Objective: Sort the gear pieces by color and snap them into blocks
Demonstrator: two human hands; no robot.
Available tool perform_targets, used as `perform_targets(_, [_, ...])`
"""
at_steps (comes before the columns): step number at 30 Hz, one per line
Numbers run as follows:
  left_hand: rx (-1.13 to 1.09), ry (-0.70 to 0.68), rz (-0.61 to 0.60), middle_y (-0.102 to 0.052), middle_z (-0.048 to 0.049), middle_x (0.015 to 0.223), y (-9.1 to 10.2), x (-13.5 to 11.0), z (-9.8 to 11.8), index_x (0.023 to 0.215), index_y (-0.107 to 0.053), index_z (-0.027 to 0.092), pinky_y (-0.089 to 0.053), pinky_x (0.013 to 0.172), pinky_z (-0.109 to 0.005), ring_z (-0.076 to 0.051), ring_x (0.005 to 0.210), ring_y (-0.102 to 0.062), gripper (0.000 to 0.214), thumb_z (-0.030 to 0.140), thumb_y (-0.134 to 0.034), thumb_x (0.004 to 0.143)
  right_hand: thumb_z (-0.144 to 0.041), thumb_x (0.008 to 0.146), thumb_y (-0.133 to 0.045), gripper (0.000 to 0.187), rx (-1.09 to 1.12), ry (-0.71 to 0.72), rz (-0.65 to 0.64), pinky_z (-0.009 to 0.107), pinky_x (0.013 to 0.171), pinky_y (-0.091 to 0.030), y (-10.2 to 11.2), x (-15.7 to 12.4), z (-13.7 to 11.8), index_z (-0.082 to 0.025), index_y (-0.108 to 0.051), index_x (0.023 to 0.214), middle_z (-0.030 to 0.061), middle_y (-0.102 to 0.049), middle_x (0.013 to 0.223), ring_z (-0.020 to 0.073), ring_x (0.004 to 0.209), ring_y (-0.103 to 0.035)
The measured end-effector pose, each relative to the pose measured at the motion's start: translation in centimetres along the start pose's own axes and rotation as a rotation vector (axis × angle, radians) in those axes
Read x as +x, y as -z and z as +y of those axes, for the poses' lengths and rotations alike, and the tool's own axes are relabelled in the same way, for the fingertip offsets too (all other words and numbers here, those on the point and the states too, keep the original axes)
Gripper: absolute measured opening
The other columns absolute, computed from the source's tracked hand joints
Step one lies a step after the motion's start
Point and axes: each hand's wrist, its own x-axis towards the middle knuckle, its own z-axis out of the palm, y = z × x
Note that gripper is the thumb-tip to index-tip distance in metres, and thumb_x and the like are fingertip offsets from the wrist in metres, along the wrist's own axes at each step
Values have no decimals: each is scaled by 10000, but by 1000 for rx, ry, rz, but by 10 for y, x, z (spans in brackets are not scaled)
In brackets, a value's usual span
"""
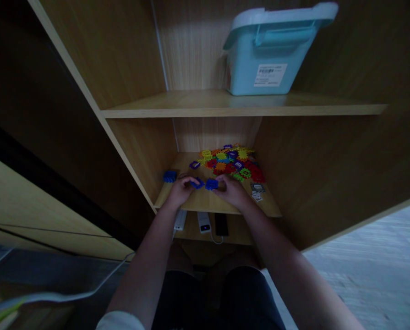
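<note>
On the middle shelf, my left hand (pixel 181 189) has its fingers closed on a blue gear piece (pixel 198 183). A second blue gear piece (pixel 211 184) is pinched between the thumb and fingers of my right hand (pixel 230 190). A small gap separates the two pieces. Left of my left hand sits a stack of blue gear pieces (pixel 169 176). Behind my hands lies a heap of toy gears (pixel 221 158) in yellow, red, orange, green, purple and blue. One purple gear piece (pixel 194 165) rests apart from the heap, on its left.
A light blue lidded bin (pixel 270 50) stands on the upper shelf (pixel 191 98). Small cards (pixel 257 192) lie right of my right hand. Below are a white power bank (pixel 204 223), a black phone-like slab (pixel 221 224) and a cable (pixel 216 240). Side panels (pixel 314 174) wall the shelves.
</note>
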Motion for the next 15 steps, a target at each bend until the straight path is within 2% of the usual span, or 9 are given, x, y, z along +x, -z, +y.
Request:
perform_targets(2, [-61, 55, -41, -826, -60, 999, -1, -1, 2, 932, -817, 218, -588, 1030, -446, -230, 982, -762, 161, 158, -672, 897, -295, 864, -867, 386, -11, 9, 4, 474, 1016, -610, 0, 0, 0, -269, -658, 1188, 76, -807, 1192, 291, 1110, -780])
perform_targets(8, [-197, 140, -26, -833, -49, 1063, 2, -6, 11, 994, -816, 205, -569, 1032, -397, -221, 1021, -750, 248, 174, -597, 882, -357, 879, -894, 460, -82, 71, 21, 517, 1052, -589, 3, -2, -4, -267, -654, 1261, 100, -774, 1253, 329, 1177, -744])
perform_targets(12, [-324, 144, -104, -795, -58, 1022, 4, -7, 13, 1033, -782, 184, -580, 847, -322, -178, 865, -705, 173, 254, -705, 895, -474, 870, -924, 578, -102, 170, 59, 572, 1103, -552, 10, -4, -15, -281, -641, 1334, 121, -740, 1340, 368, 1278, -691])
perform_targets(15, [-389, 130, -182, -745, -36, 959, 2, -7, 12, 1053, -707, 190, -543, 729, -270, -141, 774, -650, 251, 343, -820, 889, -468, 912, -892, 557, -94, 265, 40, 580, 1155, -522, 13, -5, -23, -299, -636, 1376, 117, -700, 1466, 359, 1353, -662])
